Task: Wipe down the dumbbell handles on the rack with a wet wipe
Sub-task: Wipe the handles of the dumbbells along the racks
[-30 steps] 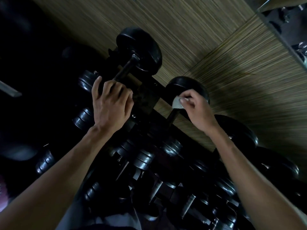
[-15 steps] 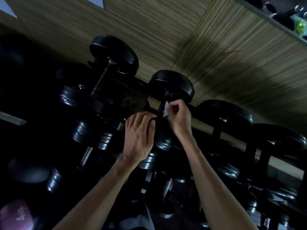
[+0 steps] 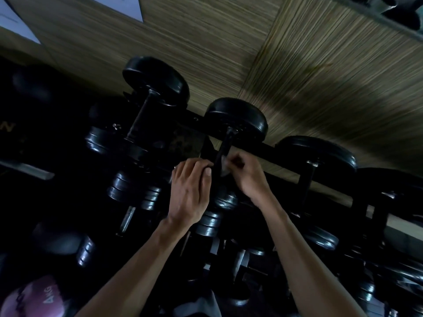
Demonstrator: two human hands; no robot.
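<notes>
A black dumbbell (image 3: pixel 237 120) lies on the top rail of the dark rack (image 3: pixel 272 152), its thin handle (image 3: pixel 225 145) running down toward me. My right hand (image 3: pixel 246 173) pinches a small white wet wipe (image 3: pixel 223 164) against the lower part of that handle. My left hand (image 3: pixel 191 193) is just left of the handle, fingers curled with the tips at the bar; what it grips is hidden in the dark. A second big dumbbell (image 3: pixel 155 84) sits up and to the left, a third (image 3: pixel 318 156) to the right.
Several smaller dumbbells with stacked plates (image 3: pixel 135 191) fill the lower rack tiers under my arms. A pink rounded weight (image 3: pixel 34 298) shows at the bottom left. Behind the rack is a striped wooden wall (image 3: pixel 320 76) with white sheets (image 3: pixel 123 5) at the top left.
Both hands have shifted from the leftmost dumbbell area to the second dumbbell's handle. The right hand with the wipe has slid down from near the head to the lower part of the handle.
</notes>
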